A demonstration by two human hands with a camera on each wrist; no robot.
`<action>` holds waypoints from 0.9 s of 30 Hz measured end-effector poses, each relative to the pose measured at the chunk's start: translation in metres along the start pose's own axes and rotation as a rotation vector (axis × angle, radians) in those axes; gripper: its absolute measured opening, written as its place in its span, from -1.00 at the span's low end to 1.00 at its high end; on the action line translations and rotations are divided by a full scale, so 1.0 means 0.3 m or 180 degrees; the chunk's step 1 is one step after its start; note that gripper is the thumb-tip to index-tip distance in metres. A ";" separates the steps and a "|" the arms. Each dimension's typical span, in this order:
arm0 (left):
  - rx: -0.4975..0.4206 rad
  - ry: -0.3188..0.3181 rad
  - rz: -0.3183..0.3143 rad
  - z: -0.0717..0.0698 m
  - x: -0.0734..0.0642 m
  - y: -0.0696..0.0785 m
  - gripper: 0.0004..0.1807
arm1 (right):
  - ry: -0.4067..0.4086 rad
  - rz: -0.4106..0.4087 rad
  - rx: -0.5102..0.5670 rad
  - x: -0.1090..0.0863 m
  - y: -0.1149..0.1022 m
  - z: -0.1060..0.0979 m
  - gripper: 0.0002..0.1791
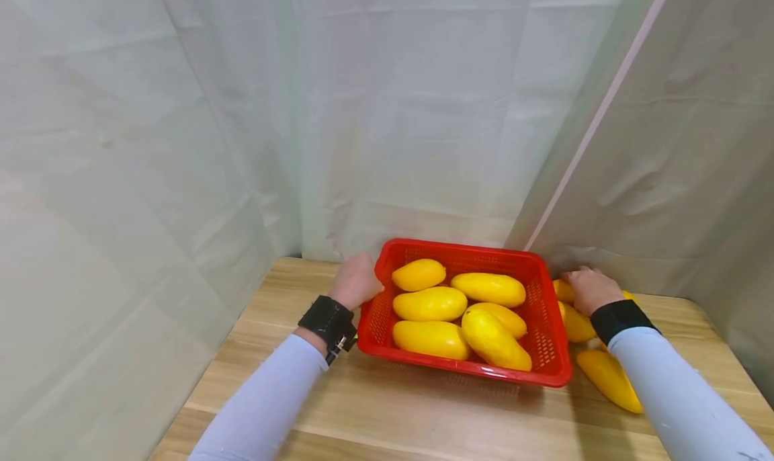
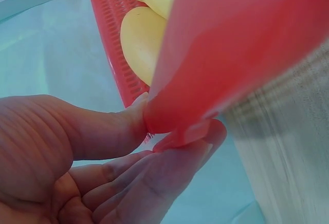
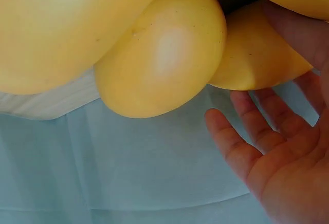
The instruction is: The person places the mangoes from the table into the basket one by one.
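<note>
Mangoes [image 1: 430, 304] lie in our basket [image 1: 557, 326] and toward the worktop's [image 1: 363, 414] right edge. Our left hand [image 1: 355, 281] pinches the basket's rim, probably to steady it; our right hand [image 1: 594, 290] spreads loosely about one loose mango [image 3: 252, 54].

Left forearm [image 1: 272, 394] and right forearm [image 1: 677, 387] reaching forward, apart, left grip [image 1: 357, 281] pinching, right grip [image 1: 594, 289] loosely curved, fingers [image 3: 229, 139] spread

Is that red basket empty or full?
Partly full, it seems: in the head view, six yellow fruits show inside the red basket, with bare mesh at its right end.
</note>
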State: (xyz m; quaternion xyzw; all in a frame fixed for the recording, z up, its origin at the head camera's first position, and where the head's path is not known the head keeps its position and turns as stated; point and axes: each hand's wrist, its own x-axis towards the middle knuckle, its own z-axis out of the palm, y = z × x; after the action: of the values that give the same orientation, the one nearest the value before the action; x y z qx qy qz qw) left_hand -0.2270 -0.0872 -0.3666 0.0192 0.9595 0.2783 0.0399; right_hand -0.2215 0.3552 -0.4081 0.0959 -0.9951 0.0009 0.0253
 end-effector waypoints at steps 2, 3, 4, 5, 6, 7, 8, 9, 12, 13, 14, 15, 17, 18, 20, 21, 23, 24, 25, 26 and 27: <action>0.0009 -0.0012 0.0004 0.002 0.002 0.000 -0.84 | -0.0027 0.0023 0.0017 -0.001 0.005 0.004 -0.72; 0.0019 -0.0020 0.0001 0.004 0.003 0.000 -0.84 | -0.0048 0.0040 0.0033 0.000 0.009 0.007 -0.70; 0.0035 -0.0015 0.0005 0.005 0.003 0.001 -0.83 | -0.0073 0.0061 0.0052 0.000 0.014 0.012 -0.70; 0.0046 -0.0016 0.0005 0.006 0.004 0.001 -0.83 | -0.0091 0.0079 0.0068 0.001 0.019 0.018 -0.69; 0.0067 -0.0012 0.0011 0.007 0.004 0.002 -0.83 | -0.0121 0.0098 0.0111 0.002 0.026 0.024 -0.69; 0.0076 -0.0011 0.0011 0.008 0.005 0.003 -0.83 | -0.0142 0.0119 0.0159 0.003 0.032 0.031 -0.68; 0.0093 -0.0004 0.0010 0.009 0.006 0.003 -0.83 | -0.0164 0.0139 0.0211 0.004 0.039 0.037 -0.68; 0.0098 0.0000 0.0008 0.010 0.006 0.004 -0.83 | -0.0177 0.0158 0.0265 0.004 0.045 0.043 -0.69; 0.0086 0.0004 0.0000 0.012 0.008 0.006 -0.84 | -0.0170 0.0155 0.0402 0.002 0.058 0.055 -0.69; 0.0083 0.0006 -0.0001 0.012 0.008 0.007 -0.84 | -0.0151 0.0151 0.0417 0.001 0.061 0.057 -0.69; 0.0078 0.0006 -0.0006 0.012 0.008 0.007 -0.85 | -0.0132 0.0149 0.0434 -0.001 0.063 0.059 -0.69; 0.0074 0.0006 -0.0001 0.012 0.007 0.008 -0.85 | -0.0102 0.0146 0.0433 -0.004 0.065 0.061 -0.70; 0.0074 0.0005 0.0011 0.012 0.005 0.008 -0.86 | -0.0051 0.0153 0.0442 -0.008 0.066 0.061 -0.71; 0.0060 0.0000 0.0016 0.012 0.005 0.009 -0.85 | -0.0014 0.0152 0.0416 -0.010 0.066 0.060 -0.71; 0.0001 -0.0014 0.0015 0.010 0.002 0.009 -0.85 | 0.0055 0.0157 0.0406 -0.015 0.065 0.055 -0.69; -0.0016 -0.0016 0.0017 0.009 0.001 0.008 -0.85 | 0.0092 0.0165 0.0408 -0.016 0.065 0.052 -0.67; -0.0056 -0.0017 0.0006 0.006 0.000 0.007 -0.84 | 0.0161 0.0178 0.0404 -0.018 0.063 0.045 -0.62; -0.0062 -0.0017 0.0006 0.004 -0.001 0.006 -0.83 | 0.0185 0.0185 0.0404 -0.019 0.063 0.041 -0.59; -0.0067 -0.0020 0.0005 0.003 -0.002 0.005 -0.83 | 0.0193 0.0211 0.0424 -0.021 0.063 0.037 -0.56; -0.0062 -0.0024 0.0006 0.001 -0.003 0.004 -0.83 | 0.0201 0.0241 0.0444 -0.023 0.063 0.033 -0.53; -0.0061 -0.0028 0.0004 0.000 -0.003 0.003 -0.83 | 0.0213 0.0267 0.0454 -0.024 0.062 0.028 -0.51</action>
State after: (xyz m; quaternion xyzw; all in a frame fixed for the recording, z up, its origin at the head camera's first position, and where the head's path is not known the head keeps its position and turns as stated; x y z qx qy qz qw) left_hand -0.2259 -0.0865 -0.3660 0.0207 0.9566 0.2874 0.0442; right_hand -0.2184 0.3749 -0.4168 0.0556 -0.9942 0.0761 0.0517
